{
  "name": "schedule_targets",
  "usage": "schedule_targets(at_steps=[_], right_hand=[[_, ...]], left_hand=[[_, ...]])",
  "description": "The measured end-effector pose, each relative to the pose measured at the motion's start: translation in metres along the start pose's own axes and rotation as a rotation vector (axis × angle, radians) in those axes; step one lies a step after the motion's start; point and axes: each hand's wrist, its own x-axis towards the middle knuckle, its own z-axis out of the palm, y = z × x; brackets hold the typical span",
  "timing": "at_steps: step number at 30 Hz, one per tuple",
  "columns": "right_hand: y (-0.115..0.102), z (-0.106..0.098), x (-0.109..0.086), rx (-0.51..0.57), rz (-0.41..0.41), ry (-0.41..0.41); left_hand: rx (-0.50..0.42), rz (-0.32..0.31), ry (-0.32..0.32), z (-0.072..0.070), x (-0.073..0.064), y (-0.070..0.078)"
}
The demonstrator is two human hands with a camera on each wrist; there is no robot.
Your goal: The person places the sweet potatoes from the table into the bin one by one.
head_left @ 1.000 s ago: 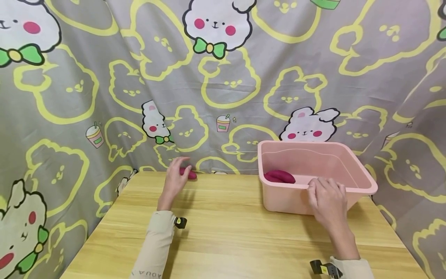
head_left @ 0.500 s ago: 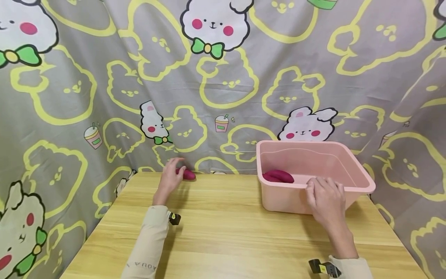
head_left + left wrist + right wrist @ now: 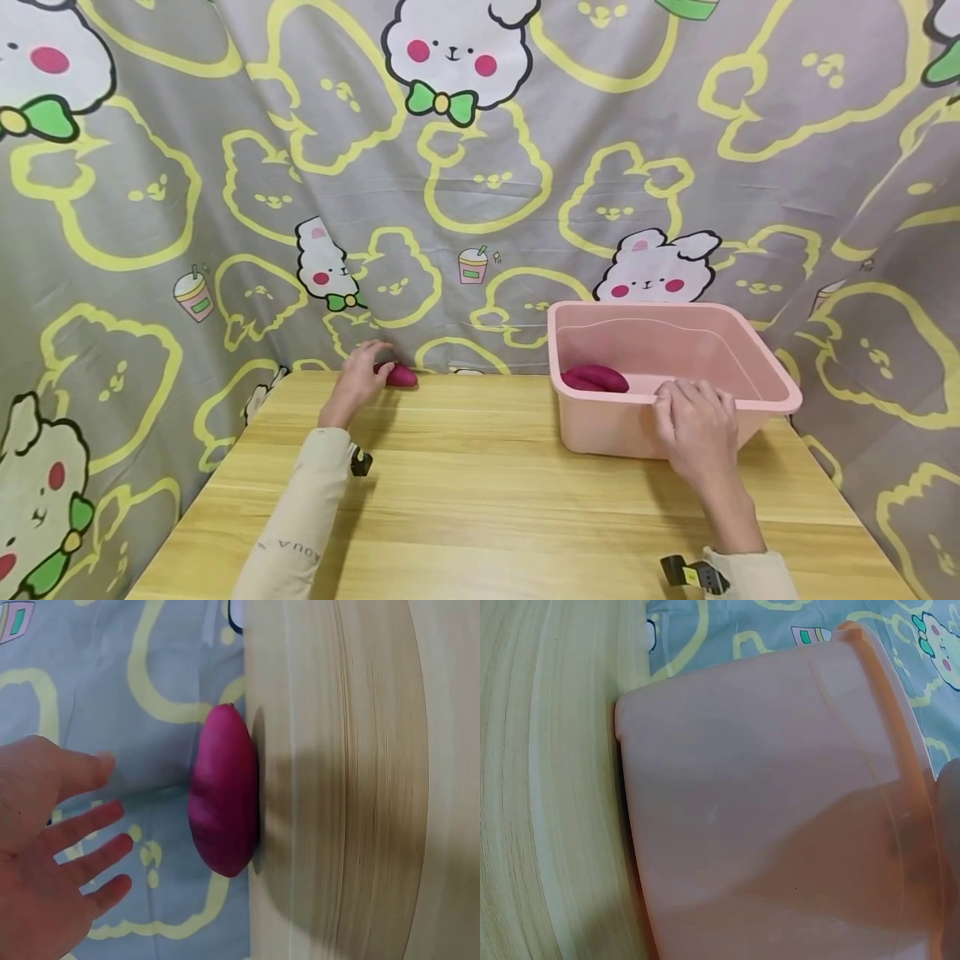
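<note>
A purple sweet potato (image 3: 223, 791) lies at the table's far edge, left of centre in the head view. My left hand (image 3: 357, 379) is beside it, partly covering its left end there. In the left wrist view the left hand's fingers (image 3: 97, 859) are spread and relaxed, with a gap between them and the sweet potato. My right hand (image 3: 699, 429) grips the near rim of a pink plastic bin (image 3: 611, 433), fingers curled over the edge. Inside the bin, at its left end, lie purple sweet potatoes (image 3: 596, 378), partly hidden by the near wall; their number is unclear.
The wooden table (image 3: 450, 500) runs up to a grey patterned curtain (image 3: 495, 192) at the back and sides. The bin stands at the right rear, close to the curtain. Its outer wall (image 3: 742, 787) fills most of the right wrist view.
My left hand has shifted a little to the left, showing more of the sweet potato, which lies where it was. The right hand keeps its grip on the bin. The head view has turned slightly.
</note>
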Motion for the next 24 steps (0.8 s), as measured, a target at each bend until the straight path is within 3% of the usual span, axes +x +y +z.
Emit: schedule_targets(at_steps=[5, 13, 24], right_hand=[[0.001, -0.002, 0.0, -0.002, 0.005, -0.001], [0.004, -0.002, 0.0, -0.007, 0.001, -0.001], [0.0, -0.001, -0.001, -0.016, -0.003, -0.011]], left_hand=[[0.037, 0.055, -0.047, 0.002, 0.007, 0.0], [0.082, 0.076, -0.114, 0.011, 0.013, -0.007], [0.056, 0.073, -0.127, 0.027, 0.011, -0.02]])
